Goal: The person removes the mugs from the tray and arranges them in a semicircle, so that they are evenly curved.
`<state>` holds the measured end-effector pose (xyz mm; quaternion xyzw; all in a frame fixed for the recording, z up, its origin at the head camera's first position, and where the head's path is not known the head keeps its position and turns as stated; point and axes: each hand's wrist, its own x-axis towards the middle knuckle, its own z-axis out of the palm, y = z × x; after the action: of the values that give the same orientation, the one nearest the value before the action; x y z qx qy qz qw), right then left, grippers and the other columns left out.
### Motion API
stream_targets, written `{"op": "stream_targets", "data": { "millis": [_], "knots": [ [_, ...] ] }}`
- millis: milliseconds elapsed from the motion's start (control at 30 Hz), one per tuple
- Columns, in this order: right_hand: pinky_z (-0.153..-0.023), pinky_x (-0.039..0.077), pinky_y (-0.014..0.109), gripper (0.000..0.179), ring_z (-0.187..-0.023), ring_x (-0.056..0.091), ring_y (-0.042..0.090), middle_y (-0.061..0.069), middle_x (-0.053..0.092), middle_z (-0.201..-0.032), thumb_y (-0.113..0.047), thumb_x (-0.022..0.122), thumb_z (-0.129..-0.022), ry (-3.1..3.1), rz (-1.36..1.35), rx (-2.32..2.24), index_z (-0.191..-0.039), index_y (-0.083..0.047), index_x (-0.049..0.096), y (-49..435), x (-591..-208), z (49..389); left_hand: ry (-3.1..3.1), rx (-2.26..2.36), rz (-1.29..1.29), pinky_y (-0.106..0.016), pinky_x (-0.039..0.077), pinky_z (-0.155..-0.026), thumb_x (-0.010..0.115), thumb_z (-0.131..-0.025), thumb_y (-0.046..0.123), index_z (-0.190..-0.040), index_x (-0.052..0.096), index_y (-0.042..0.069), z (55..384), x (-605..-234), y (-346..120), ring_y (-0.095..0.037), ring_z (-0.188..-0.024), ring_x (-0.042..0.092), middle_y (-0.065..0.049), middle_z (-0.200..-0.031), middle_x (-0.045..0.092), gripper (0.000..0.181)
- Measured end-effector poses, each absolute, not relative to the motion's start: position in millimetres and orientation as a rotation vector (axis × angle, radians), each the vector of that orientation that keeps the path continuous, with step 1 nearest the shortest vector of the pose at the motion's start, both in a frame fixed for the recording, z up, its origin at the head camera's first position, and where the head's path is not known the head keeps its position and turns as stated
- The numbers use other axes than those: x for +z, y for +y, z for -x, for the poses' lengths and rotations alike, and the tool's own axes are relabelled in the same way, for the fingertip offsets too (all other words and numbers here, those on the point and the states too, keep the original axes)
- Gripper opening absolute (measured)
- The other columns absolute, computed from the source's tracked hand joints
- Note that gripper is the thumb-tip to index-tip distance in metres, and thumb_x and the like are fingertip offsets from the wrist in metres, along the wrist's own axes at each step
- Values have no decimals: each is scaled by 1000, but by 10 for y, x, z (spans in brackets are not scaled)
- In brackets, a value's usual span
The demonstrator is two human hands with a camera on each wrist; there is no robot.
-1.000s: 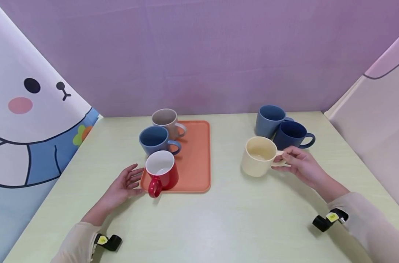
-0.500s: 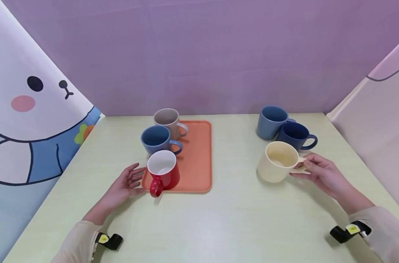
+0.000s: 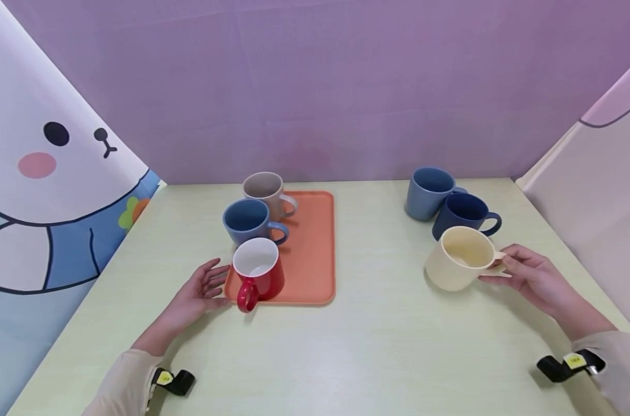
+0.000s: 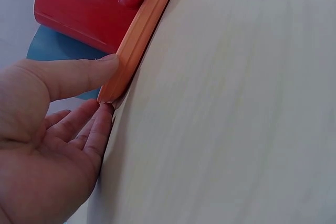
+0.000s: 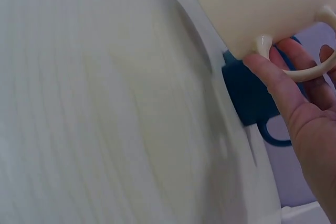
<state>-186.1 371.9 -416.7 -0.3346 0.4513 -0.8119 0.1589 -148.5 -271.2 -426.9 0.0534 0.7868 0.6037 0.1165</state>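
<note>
Head view: tray on table, backdrop perhaps cloth.

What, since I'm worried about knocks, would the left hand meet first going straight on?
The orange tray, whose rim the left hand seems to touch; beyond, probably the red mug.

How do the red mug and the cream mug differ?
Color: the red mug is red outside and white inside, while the cream mug looks cream throughout. Place: the red mug stands on the orange tray; the cream mug is held by its handle in the right hand. Handles: the red mug's points toward the viewer, the cream mug's to the right. Both have one handle.
</note>
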Motion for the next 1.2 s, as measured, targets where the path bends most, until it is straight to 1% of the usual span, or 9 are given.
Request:
{"op": "stream_targets", "data": {
  "millis": [133,300,533,700,1000,1200],
  "knots": [
    [-98,50,45,40,-114,65,33,17,62,-121,14,20,-103,1255,999,-2292,-121,14,55,3808,-4189,1895,2309,1768,-164,-25,50,-94,67,-88,-10,-156,10,-1,1482,-4271,-2714,-50,-139,33,-29,-155,29,89],
    [-99,50,44,41,-115,64,30,14,62,-123,15,20,-103,1276,1023,-2253,-123,12,55,3902,-4188,1914,2308,1775,-173,-26,50,-94,66,-88,-11,-156,10,-1,1481,-4281,-2718,-50,-138,34,-29,-155,29,89],
    [-100,49,45,41,-115,63,31,17,60,-125,14,21,-103,1211,1043,-2246,-126,12,55,3990,-4203,1937,2311,1767,-157,-25,51,-94,66,-88,-10,-157,10,-1,1477,-4265,-2718,-49,-139,34,-29,-155,29,89],
    [-101,48,44,42,-116,63,31,17,60,-125,13,20,-104,1201,1044,-2236,-127,11,55,4065,-4226,1976,2318,1761,-151,-25,51,-94,66,-88,-9,-157,11,0,1476,-4264,-2718,-49,-138,34,-28,-156,29,88],
    [-103,46,48,42,-118,61,32,19,58,-125,14,17,-103,1145,1066,-2212,-126,15,52,4195,-4288,2105,2330,1748,-159,-27,50,-96,66,-88,-11,-156,11,-1,1487,-4312,-2742,-50,-138,36,-29,-155,29,88],
    [-104,45,48,43,-121,59,34,21,56,-129,14,14,-102,1091,1093,-2192,-126,17,50,4272,-4338,2192,2320,1757,-173,-28,50,-96,66,-88,-11,-156,11,-1,1495,-4317,-2741,-49,-138,35,-29,-155,29,89]
  ]
}}
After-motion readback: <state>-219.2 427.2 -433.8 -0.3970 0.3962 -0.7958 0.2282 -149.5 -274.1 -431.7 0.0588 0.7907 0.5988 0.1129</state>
